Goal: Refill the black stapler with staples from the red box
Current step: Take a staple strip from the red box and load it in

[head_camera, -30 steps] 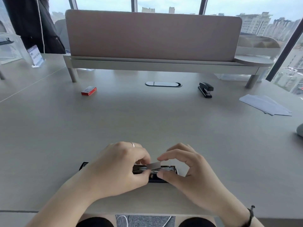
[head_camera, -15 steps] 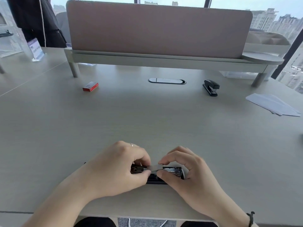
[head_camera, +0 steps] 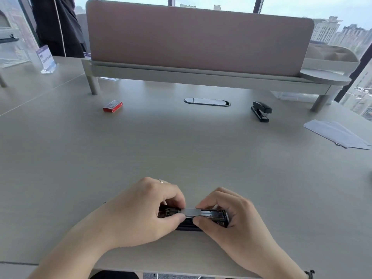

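Observation:
An opened black stapler [head_camera: 218, 216] lies near the desk's front edge with its metal channel facing up. A silver staple strip [head_camera: 191, 212] lies flat along that channel. My left hand [head_camera: 136, 214] grips the stapler's left part, thumb and forefinger touching the strip's left end. My right hand [head_camera: 233, 220] pinches the strip's right end between thumb and forefinger, its other fingers curled around the stapler's front. My left hand hides the stapler's lid. The red box [head_camera: 112, 106] sits far back on the left, out of both hands' reach.
A second black stapler [head_camera: 261, 111] stands shut at the back right. White papers [head_camera: 338, 135] lie at the right edge. A cable slot [head_camera: 207, 102] sits mid-back under a raised shelf with a pink divider [head_camera: 197, 41]. A person in dark clothes [head_camera: 58, 27] stands back left.
The staple strip was tilted above the channel; it has come down and lies flat along it. Both hands have closed in over the stapler.

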Motion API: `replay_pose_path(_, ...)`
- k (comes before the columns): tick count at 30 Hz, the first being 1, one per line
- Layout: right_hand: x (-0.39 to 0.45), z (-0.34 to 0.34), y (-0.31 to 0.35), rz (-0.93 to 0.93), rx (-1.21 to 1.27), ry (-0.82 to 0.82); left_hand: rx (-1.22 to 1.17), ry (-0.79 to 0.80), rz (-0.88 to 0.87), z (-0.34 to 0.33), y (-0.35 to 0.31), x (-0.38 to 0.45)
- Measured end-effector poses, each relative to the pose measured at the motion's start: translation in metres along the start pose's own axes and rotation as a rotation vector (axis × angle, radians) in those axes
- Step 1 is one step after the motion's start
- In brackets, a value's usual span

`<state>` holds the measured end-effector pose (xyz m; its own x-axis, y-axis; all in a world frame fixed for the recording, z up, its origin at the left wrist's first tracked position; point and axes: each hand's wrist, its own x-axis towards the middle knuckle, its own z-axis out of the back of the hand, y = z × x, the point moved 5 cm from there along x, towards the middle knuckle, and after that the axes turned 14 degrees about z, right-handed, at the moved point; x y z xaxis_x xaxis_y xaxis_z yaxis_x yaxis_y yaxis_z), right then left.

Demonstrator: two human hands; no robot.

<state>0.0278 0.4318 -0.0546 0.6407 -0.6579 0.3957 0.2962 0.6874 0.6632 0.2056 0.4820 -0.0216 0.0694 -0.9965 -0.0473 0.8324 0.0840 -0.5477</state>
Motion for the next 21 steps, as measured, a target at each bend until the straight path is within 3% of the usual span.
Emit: replay_pose_path(21,-0.007,0.002,-0.006,-0.09,-0.025,0.04,0.067,-0.039,-0.072,-0.003,0.006,-0.014)
